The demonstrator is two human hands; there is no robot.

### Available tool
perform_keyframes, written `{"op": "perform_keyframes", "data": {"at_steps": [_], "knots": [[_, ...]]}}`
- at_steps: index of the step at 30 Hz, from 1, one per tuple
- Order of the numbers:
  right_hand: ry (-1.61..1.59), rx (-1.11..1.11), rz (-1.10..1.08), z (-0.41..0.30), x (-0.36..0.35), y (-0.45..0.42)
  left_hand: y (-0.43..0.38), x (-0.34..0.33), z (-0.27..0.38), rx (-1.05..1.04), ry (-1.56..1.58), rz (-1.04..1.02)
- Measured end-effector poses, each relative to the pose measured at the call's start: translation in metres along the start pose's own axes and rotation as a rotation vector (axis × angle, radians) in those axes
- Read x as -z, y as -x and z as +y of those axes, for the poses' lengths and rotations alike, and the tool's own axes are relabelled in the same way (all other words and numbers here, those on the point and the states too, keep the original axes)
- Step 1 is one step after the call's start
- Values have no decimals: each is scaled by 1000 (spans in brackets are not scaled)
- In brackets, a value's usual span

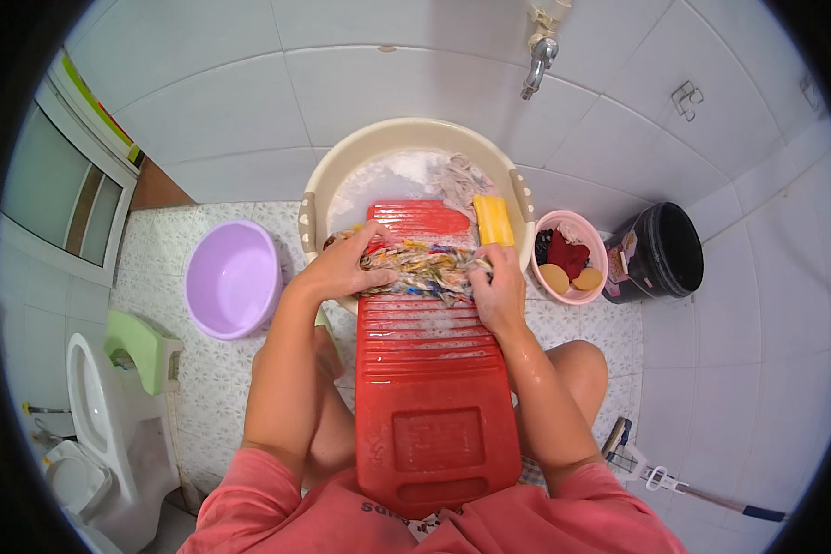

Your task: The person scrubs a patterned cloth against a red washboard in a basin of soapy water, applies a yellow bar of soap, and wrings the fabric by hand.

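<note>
A bunched, multicoloured patterned cloth (422, 269) lies wet across the ridges of a red plastic washboard (436, 374). My left hand (350, 264) grips the cloth's left end, thumb along its near side. At the other end, my right hand (497, 287) has its fingers closed around the fabric. The washboard slopes from my lap into a large beige basin (415, 128) of sudsy water. White suds streak its ridges below the cloth. A yellow bar of laundry soap (493, 220) rests beside the board's upper right. Behind it, a pale cloth (460, 181) sits partly in the foam.
On the left stand a purple basin (232, 280), a green plastic stool (135, 350) and a white toilet (121, 422). To the right are a pink basin (540, 273) holding clothes and a black bucket (654, 253). A metal tap (540, 66) projects from the tiled wall.
</note>
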State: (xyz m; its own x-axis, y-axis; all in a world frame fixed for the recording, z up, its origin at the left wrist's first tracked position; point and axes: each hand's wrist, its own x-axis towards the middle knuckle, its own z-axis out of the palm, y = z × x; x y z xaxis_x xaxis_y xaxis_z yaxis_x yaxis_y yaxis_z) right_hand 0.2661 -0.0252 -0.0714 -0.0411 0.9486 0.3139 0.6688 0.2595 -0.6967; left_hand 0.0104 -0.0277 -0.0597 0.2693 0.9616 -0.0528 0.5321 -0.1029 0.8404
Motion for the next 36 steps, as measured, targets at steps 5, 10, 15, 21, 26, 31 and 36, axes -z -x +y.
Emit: {"op": "perform_keyframes", "data": {"at_steps": [5, 10, 15, 21, 26, 31, 36], "knots": [[180, 312, -527, -25, 3, 26, 1, -20, 8, 26, -196, -71], [493, 189, -200, 28, -63, -63, -12, -43, 26, 97, -450, -68], [402, 180, -395, 14, -66, -47, -8, -38, 4, 165, -481, 98], [355, 281, -486, -20, -34, 7, 0, -36, 15, 108, -434, 110], [473, 221, -178, 33, -68, -63, -14, -48, 14, 17, -388, 127], [276, 351, -536, -21, -35, 5, 2, -28, -6, 68, -414, 185], [467, 238, -383, 20, -59, -34, -7, -41, 9, 75, -428, 147]]}}
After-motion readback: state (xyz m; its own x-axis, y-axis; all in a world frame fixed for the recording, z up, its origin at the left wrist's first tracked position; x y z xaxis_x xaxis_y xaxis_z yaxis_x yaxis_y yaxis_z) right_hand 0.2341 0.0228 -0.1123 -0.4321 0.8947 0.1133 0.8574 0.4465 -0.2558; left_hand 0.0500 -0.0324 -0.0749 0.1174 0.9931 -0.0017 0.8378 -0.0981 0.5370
